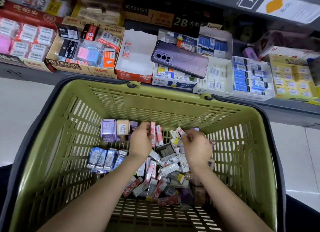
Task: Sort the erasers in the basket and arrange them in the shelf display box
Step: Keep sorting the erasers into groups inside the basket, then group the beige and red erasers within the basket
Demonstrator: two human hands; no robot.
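A green plastic basket (155, 100) sits below the shelf with a heap of wrapped erasers (166, 173) on its floor. Blue erasers (103, 158) lie in a row at the left, purple ones (108, 129) at the back. My left hand (141, 140) holds red-and-white erasers (156, 134) upright at the back of the basket. My right hand (196, 146) pinches a small white eraser (180, 131) just right of them. On the shelf stands a nearly empty white 2B display box (136, 65) with one red-and-white eraser (126, 49) inside.
Open eraser display boxes line the shelf: a brown 4B box (69, 64) at left, white boxes of blue erasers (249, 77) and yellow erasers (292, 79) at right. A purple phone (180, 59) lies across one box. Pale floor shows on both sides of the basket.
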